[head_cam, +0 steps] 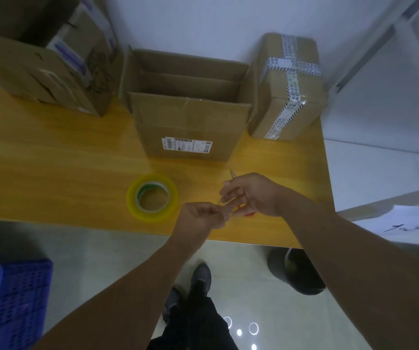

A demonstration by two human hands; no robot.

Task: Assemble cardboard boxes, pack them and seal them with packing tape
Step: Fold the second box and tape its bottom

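Note:
My right hand (256, 195) grips a pair of scissors (233, 174); the metal tip pokes out past the fingers and a red handle shows under the palm. My left hand (200, 217) meets it fingertip to fingertip and pinches a small yellowish scrap of tape (231, 211) by the scissors. A roll of clear yellowish packing tape (152, 198) lies flat on the wooden table (51, 168), just left of my hands. Behind them stands an open cardboard box (188, 122) with a label on its front and its flaps up.
A sealed box (289, 84) with printed tape stands right of the open one. A larger open carton (39, 59) holding packages sits at the back left. On the floor are a blue crate (13, 299) and a black bin (296, 274). A paper sheet (405, 226) lies at right.

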